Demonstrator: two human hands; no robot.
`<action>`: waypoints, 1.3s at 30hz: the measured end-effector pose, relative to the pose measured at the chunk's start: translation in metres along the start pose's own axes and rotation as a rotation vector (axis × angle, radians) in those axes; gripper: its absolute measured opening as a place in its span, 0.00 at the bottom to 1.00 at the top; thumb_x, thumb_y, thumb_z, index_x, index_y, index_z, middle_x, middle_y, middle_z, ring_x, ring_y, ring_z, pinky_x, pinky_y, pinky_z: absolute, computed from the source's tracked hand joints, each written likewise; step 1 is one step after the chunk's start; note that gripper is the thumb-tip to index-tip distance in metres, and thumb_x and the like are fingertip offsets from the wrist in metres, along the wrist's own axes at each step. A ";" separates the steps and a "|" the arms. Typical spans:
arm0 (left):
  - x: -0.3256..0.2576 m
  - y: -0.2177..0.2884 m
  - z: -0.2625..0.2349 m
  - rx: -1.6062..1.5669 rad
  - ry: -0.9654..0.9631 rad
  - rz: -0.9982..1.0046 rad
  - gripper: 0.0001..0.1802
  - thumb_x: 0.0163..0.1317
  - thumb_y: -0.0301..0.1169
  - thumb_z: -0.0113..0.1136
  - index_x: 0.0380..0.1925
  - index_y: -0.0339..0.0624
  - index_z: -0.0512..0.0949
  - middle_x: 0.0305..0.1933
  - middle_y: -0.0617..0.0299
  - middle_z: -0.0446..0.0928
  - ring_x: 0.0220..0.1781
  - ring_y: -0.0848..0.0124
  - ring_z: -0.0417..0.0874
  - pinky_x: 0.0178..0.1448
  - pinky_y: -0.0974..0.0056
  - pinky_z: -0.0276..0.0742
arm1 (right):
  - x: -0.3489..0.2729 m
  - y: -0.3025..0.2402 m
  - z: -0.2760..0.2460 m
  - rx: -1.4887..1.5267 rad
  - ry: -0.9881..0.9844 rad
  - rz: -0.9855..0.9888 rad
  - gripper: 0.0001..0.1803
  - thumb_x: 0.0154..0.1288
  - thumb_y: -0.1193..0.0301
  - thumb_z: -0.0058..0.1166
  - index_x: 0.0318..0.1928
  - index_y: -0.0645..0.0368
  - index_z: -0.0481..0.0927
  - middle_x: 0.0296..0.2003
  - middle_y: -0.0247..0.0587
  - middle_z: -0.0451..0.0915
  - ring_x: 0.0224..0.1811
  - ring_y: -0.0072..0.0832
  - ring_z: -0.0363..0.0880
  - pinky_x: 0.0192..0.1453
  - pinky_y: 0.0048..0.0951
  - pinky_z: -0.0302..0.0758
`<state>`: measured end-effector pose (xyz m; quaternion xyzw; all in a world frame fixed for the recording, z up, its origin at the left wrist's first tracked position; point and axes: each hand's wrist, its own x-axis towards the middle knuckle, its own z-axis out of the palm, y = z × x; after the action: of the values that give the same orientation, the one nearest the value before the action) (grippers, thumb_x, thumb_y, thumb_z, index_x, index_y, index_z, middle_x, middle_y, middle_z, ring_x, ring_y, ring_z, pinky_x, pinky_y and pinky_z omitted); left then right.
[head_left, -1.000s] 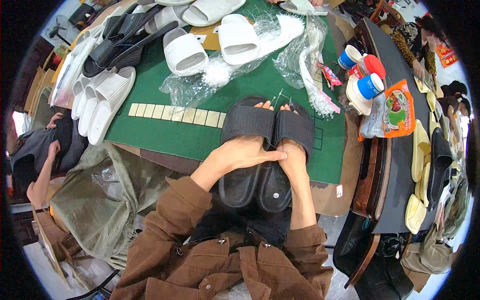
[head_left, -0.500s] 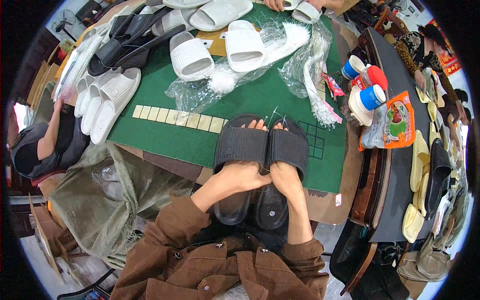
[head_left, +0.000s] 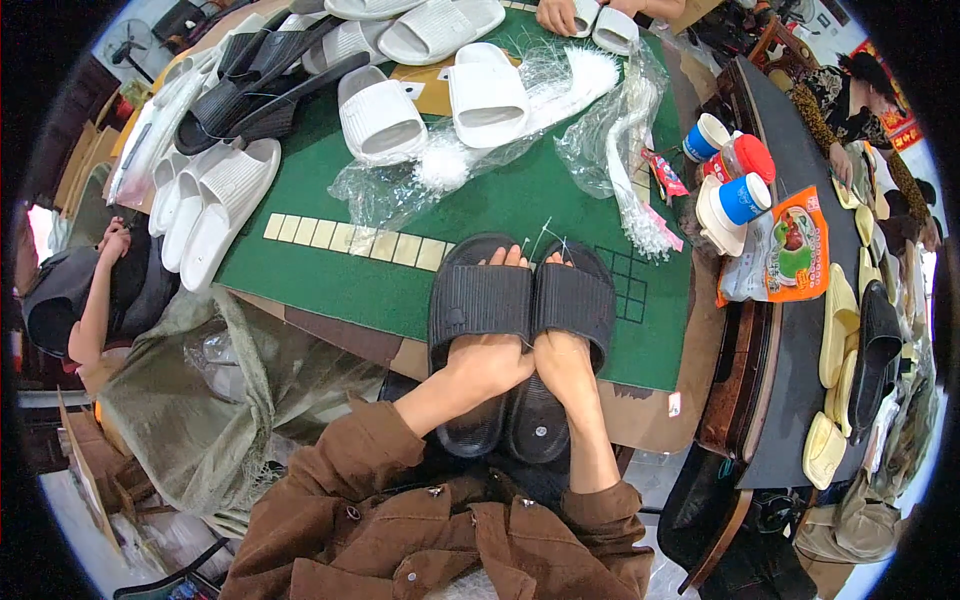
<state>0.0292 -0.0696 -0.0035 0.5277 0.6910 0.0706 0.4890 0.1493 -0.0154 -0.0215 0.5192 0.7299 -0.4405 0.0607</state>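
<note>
A pair of black slide sandals lies side by side at the table's near edge, heels toward me. My left hand (head_left: 488, 362) reaches under the ribbed strap of the left slide (head_left: 485, 300), its fingertips showing at the toe opening. My right hand (head_left: 563, 365) is likewise pushed through the right slide (head_left: 577, 302), with fingertips out past the strap. Both hands hold the pair together; most of the fingers are hidden beneath the straps. A thin clear plastic tie (head_left: 545, 236) sticks up between the toes.
White slides (head_left: 487, 95) and a bundle of white plastic ties (head_left: 445, 165) on clear wrap lie on the green mat (head_left: 330, 290). Black slides (head_left: 235, 110) are piled left. Paper cups (head_left: 745, 197) and an orange bag (head_left: 785, 250) stand right. Other people's hands (head_left: 560, 15) work across the table.
My hands stay in the black slides, which have shifted only slightly. At the left, another person's hand has drawn back from the white pile.
</note>
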 end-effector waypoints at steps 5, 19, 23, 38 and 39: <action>0.011 -0.016 0.009 0.383 0.690 0.456 0.51 0.55 0.52 0.54 0.68 0.25 0.47 0.74 0.38 0.42 0.76 0.47 0.39 0.76 0.47 0.35 | -0.014 -0.007 -0.007 0.055 0.076 -0.034 0.20 0.61 0.75 0.39 0.52 0.72 0.70 0.52 0.68 0.69 0.59 0.53 0.67 0.64 0.44 0.61; 0.008 -0.019 0.015 0.256 0.690 0.486 0.51 0.49 0.40 0.59 0.69 0.29 0.45 0.74 0.41 0.43 0.77 0.50 0.39 0.77 0.49 0.34 | -0.035 -0.010 -0.012 0.266 0.145 -0.226 0.24 0.61 0.61 0.41 0.37 0.75 0.75 0.37 0.69 0.77 0.44 0.57 0.76 0.50 0.44 0.70; -0.006 -0.030 0.016 0.236 0.706 0.534 0.47 0.52 0.36 0.56 0.69 0.29 0.46 0.75 0.44 0.42 0.77 0.50 0.38 0.76 0.49 0.35 | -0.043 -0.015 -0.001 0.155 0.137 -0.219 0.24 0.61 0.60 0.41 0.37 0.74 0.75 0.38 0.70 0.76 0.44 0.59 0.76 0.51 0.46 0.71; -0.010 -0.040 0.026 0.196 0.792 0.496 0.42 0.54 0.31 0.54 0.69 0.33 0.51 0.74 0.46 0.48 0.77 0.52 0.44 0.76 0.51 0.42 | -0.056 -0.020 0.028 0.185 0.375 -0.406 0.18 0.62 0.66 0.44 0.39 0.75 0.72 0.34 0.71 0.75 0.41 0.63 0.74 0.48 0.51 0.69; -0.009 -0.040 0.028 0.212 0.806 0.494 0.42 0.54 0.31 0.54 0.68 0.33 0.51 0.74 0.47 0.48 0.76 0.52 0.44 0.76 0.50 0.42 | -0.058 -0.020 0.025 0.179 0.376 -0.411 0.18 0.62 0.66 0.44 0.39 0.75 0.72 0.34 0.71 0.75 0.41 0.63 0.74 0.48 0.51 0.69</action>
<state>0.0233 -0.1058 -0.0375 0.6536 0.6828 0.3126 0.0943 0.1497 -0.0752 0.0067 0.4364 0.7764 -0.4023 -0.2120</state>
